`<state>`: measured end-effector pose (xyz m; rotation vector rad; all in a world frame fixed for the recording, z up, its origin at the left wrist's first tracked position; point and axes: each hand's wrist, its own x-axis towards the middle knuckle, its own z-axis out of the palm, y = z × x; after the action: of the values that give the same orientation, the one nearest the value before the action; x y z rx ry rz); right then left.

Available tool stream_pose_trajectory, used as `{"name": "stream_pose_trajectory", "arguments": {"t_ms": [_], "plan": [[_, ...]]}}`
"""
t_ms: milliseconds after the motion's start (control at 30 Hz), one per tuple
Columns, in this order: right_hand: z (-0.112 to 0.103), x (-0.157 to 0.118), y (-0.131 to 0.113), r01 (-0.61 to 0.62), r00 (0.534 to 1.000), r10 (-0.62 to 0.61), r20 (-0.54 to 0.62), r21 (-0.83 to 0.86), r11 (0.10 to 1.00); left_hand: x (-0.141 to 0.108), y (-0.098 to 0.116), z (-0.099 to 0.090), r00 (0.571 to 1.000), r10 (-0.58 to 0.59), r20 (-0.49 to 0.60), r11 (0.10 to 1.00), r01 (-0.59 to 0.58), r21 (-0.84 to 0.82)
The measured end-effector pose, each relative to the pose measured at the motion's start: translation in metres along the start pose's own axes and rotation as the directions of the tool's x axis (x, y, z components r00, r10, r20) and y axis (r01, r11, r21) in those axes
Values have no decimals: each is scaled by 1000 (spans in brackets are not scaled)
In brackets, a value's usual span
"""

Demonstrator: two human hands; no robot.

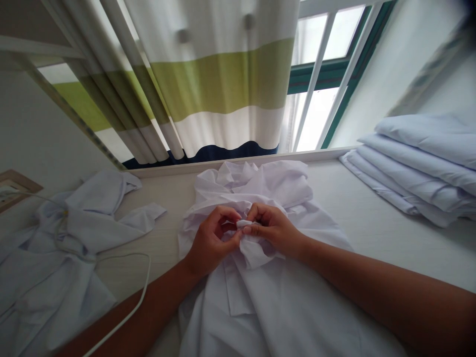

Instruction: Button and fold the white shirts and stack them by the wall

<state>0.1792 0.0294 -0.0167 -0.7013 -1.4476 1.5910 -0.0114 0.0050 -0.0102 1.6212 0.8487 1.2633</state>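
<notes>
- Your white garment (282, 302) lies rumpled along the middle of the surface (167, 186), from near the far edge towards you.
- Your left hand (215, 238) has thumb and forefinger curled in close on a small fold of it.
- Your right hand (277, 229) pinches that same fold, its fingertips nearly together.
- Folded white cloths (420, 173) are stacked by the right edge; those look done.
- This garment seems partway: the fold is in hand, the rest unfolded.
- Loose white cloth (96, 213) lies crumpled by the left edge, unfolded too.
</notes>
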Motion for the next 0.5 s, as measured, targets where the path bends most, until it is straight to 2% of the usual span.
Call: {"name": "stream_pose_trajectory", "arguments": {"t_ms": [500], "plan": [[-2, 1, 0, 18, 1000, -20, -19, -53, 998, 0, 2, 3, 997, -10, -82, 999, 13, 34]]}}
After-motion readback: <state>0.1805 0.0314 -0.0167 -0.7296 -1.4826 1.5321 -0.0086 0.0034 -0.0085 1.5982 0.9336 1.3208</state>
